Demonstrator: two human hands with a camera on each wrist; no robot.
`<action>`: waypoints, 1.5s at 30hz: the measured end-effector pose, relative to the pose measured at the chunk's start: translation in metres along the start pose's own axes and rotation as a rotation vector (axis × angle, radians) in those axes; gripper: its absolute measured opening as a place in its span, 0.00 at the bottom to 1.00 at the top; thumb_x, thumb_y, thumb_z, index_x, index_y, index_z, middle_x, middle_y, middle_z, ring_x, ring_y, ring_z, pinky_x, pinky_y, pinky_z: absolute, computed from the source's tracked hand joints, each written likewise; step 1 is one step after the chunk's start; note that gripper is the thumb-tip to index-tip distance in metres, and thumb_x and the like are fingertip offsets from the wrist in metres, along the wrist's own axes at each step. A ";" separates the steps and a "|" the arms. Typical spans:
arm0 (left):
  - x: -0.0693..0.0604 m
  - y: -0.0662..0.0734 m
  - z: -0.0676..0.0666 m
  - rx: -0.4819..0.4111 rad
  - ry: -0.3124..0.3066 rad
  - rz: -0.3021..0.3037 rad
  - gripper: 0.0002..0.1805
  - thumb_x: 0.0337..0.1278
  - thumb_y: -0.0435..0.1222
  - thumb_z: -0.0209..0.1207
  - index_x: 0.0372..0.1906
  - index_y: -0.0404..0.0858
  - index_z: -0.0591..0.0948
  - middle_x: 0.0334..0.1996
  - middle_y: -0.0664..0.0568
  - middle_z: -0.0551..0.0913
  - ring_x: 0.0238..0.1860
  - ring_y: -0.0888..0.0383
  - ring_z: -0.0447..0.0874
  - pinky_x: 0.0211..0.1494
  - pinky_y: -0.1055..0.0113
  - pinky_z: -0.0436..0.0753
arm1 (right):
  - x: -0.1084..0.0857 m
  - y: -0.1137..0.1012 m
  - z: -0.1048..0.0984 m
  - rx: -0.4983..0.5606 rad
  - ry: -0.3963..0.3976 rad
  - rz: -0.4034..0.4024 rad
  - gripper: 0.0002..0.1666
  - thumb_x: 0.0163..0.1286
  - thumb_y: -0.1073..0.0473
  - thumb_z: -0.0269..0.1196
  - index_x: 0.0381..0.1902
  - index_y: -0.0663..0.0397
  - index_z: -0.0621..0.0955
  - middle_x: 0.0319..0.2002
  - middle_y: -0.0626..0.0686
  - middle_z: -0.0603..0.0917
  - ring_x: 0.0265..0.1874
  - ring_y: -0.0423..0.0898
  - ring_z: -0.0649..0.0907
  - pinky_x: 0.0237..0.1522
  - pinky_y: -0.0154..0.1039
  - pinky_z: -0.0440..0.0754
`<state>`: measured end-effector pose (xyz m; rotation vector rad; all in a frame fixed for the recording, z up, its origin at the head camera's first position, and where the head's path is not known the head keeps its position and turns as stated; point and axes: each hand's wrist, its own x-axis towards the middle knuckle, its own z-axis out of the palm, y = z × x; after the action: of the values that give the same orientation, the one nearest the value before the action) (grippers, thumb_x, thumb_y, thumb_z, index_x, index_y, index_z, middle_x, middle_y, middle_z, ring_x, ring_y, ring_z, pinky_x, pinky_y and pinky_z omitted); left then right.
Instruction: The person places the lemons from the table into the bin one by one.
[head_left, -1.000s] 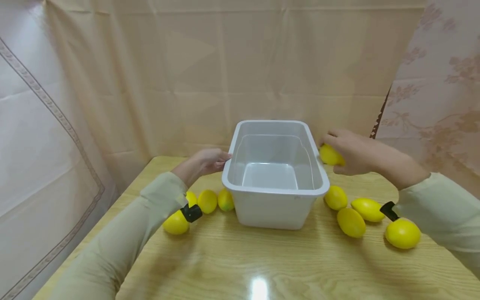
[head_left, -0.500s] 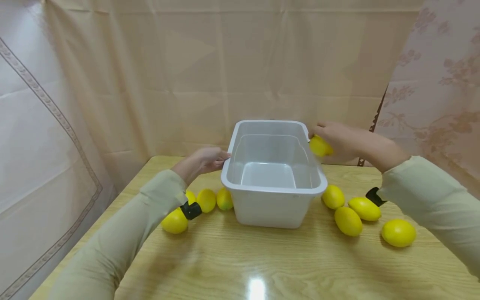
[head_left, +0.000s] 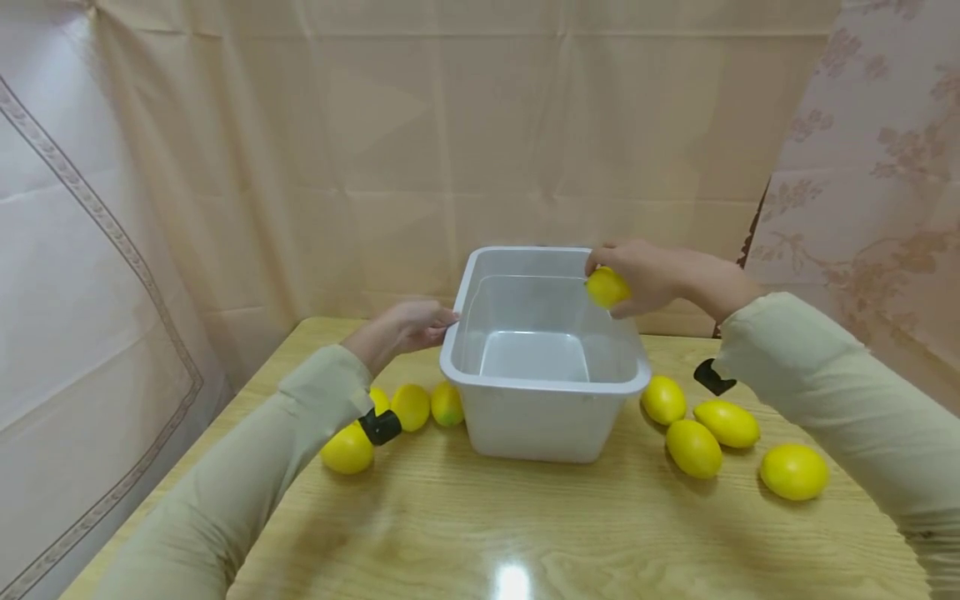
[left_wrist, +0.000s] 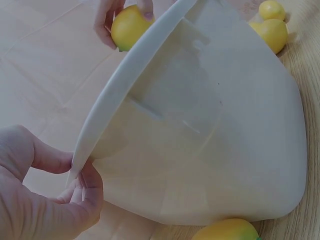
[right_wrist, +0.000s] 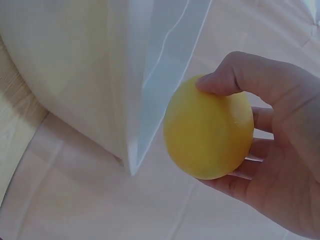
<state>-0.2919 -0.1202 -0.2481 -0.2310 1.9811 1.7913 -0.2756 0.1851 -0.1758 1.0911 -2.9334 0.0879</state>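
Lemon (head_left: 608, 287) farther left (in right fingers (right_wrist: 263, 119))

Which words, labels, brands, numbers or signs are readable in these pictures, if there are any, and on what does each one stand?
There are none: I read no text on the bin, the held lemon, the other lemons or the table.
Dark specks on the bin in the left wrist view are too small to identify.
The flowered cloth shows only a pattern.

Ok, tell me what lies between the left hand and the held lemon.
The open tub, in the head view; the left hand pinches its rim.
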 end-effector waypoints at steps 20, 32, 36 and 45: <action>-0.001 0.000 0.000 -0.011 0.015 0.016 0.24 0.68 0.27 0.47 0.66 0.27 0.64 0.45 0.50 0.70 0.43 0.59 0.72 0.72 0.64 0.69 | 0.038 -0.001 -0.006 -0.012 -0.028 -0.005 0.27 0.52 0.64 0.68 0.51 0.64 0.75 0.48 0.62 0.78 0.43 0.55 0.74 0.47 0.49 0.77; -0.001 -0.002 -0.003 -0.034 0.020 0.012 0.23 0.68 0.27 0.47 0.66 0.27 0.65 0.49 0.49 0.71 0.46 0.58 0.72 0.72 0.63 0.70 | 0.066 -0.001 -0.001 -0.019 -0.083 0.054 0.28 0.54 0.61 0.65 0.54 0.63 0.75 0.48 0.62 0.79 0.42 0.54 0.75 0.47 0.47 0.76; -0.001 -0.002 -0.003 -0.046 0.019 0.017 0.23 0.68 0.27 0.46 0.67 0.27 0.65 0.48 0.49 0.71 0.45 0.58 0.72 0.72 0.64 0.70 | 0.076 0.001 0.002 -0.029 -0.088 0.064 0.27 0.54 0.60 0.64 0.54 0.61 0.76 0.49 0.62 0.79 0.43 0.54 0.75 0.47 0.48 0.75; -0.006 -0.005 -0.006 -0.032 0.071 0.002 0.22 0.67 0.28 0.50 0.64 0.28 0.69 0.54 0.46 0.71 0.48 0.55 0.73 0.70 0.63 0.73 | 0.094 -0.002 0.024 0.048 -0.142 0.152 0.27 0.55 0.57 0.65 0.55 0.53 0.76 0.49 0.56 0.78 0.45 0.53 0.75 0.48 0.45 0.75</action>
<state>-0.2858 -0.1282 -0.2496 -0.3065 2.0025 1.8417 -0.3455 0.1212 -0.1967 0.9148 -3.1542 0.0860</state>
